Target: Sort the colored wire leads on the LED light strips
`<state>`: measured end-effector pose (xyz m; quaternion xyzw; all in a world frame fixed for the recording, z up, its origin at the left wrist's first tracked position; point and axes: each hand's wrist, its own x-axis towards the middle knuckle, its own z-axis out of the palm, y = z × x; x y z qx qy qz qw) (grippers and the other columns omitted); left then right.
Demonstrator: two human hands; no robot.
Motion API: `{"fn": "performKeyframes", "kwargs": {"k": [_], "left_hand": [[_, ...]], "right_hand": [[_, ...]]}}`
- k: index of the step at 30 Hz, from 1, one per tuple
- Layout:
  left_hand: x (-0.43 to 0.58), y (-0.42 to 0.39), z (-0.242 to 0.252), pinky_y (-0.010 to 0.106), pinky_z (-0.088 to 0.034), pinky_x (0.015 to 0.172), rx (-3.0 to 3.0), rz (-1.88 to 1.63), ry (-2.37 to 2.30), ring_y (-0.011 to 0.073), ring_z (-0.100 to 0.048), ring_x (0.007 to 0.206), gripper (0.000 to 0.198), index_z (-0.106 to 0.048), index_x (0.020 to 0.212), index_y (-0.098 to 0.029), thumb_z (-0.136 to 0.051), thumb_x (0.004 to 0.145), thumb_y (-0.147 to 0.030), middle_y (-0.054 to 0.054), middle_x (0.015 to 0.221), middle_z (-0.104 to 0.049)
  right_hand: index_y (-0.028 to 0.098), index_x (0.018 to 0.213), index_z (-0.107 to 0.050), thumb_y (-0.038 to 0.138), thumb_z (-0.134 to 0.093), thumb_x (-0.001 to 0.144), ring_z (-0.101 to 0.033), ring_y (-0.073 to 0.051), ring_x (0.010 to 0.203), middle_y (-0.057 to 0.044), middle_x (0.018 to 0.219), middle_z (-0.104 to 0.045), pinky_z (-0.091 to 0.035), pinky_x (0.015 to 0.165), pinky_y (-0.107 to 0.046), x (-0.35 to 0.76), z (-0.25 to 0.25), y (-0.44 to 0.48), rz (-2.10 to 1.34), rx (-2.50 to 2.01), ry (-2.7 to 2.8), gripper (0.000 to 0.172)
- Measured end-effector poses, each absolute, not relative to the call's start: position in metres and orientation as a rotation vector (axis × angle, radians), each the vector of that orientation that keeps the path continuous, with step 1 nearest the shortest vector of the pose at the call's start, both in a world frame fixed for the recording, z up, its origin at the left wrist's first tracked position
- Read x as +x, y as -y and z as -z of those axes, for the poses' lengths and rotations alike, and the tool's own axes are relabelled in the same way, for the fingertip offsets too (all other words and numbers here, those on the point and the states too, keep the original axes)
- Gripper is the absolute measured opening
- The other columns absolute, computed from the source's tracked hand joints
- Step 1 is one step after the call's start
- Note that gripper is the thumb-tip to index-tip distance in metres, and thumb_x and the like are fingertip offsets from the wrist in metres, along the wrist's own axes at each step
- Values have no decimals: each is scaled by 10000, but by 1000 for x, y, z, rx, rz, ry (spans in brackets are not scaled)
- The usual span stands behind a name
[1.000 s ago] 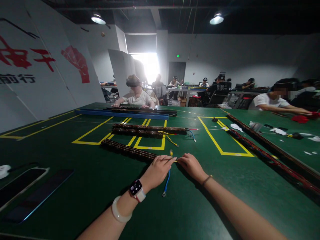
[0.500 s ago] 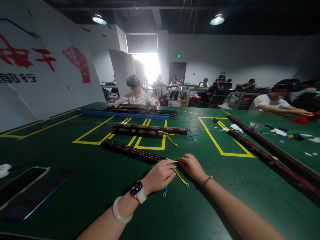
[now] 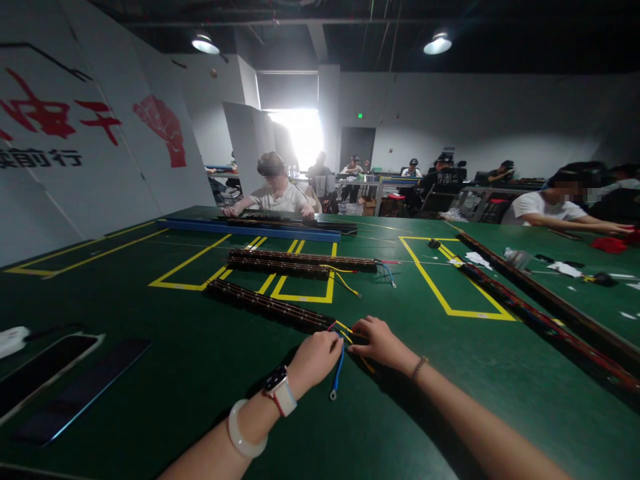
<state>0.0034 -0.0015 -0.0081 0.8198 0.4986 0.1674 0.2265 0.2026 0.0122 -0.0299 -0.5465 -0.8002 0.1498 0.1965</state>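
Note:
My left hand (image 3: 316,357), with a watch and a pale bangle on the wrist, is closed in a pinch on a blue wire (image 3: 338,373) that ends in a ring terminal. My right hand (image 3: 377,341) rests just beside it, fingers curled around a yellow wire (image 3: 359,352) and a red one. The wires come out of the near end of a long dark strip (image 3: 267,305) lying on the green table (image 3: 210,380).
Two more dark strips (image 3: 300,261) with loose wires lie inside yellow floor-tape boxes (image 3: 445,293). Two phones (image 3: 55,390) sit at the left. Long dark rails (image 3: 545,313) run along the right. Other people work at the far side and right.
The hands have slid slightly nearer to me along the table. The yellow wire that lay stretched out toward me is now tucked under my right hand, and the blue wire hangs from my left.

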Motion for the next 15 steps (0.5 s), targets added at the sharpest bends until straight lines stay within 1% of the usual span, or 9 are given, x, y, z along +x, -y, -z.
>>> {"fn": "performKeyframes", "kwargs": {"k": [4, 7, 9, 11, 15], "left_hand": [[5, -3, 17, 235, -377, 501, 1856, -481, -1272, 115, -545, 490, 308, -580, 795, -149, -391, 892, -372, 39, 714, -626], [7, -6, 26, 222, -355, 451, 1572, -454, -1128, 97, -487, 415, 280, -518, 781, -155, -410, 876, -395, -3, 597, -570], [9, -5, 30, 211, -346, 453, 1454, -450, -1046, 89, -472, 418, 276, -487, 764, -160, -426, 872, -406, -23, 543, -536], [13, -2, 32, 207, -344, 468, 1352, -480, -1004, 85, -475, 440, 263, -471, 779, -161, -439, 873, -405, -32, 539, -523], [20, 4, 35, 224, -365, 530, 1121, -630, -856, 93, -519, 554, 234, -479, 841, -155, -459, 877, -386, -17, 646, -544]], "right_hand": [[163, 890, -674, 237, -657, 773, -577, -165, 781, -62, 886, -637, -452, 709, -253, 201, 32, -13, -499, -1525, 2223, 140], [160, 857, -664, 165, -606, 785, -585, -163, 769, -54, 850, -652, -450, 691, -243, 197, 27, -11, -533, -1488, 2209, 93], [163, 860, -657, 158, -595, 795, -593, -165, 776, -48, 839, -660, -446, 691, -241, 192, 21, -7, -530, -1482, 2208, 90], [169, 858, -656, 150, -574, 816, -599, -164, 781, -50, 842, -661, -438, 689, -236, 186, 14, 0, -473, -1511, 2238, 94], [171, 830, -665, 106, -512, 850, -600, -178, 779, -75, 838, -650, -429, 688, -251, 170, 5, 16, -207, -1617, 2399, 168]]}}
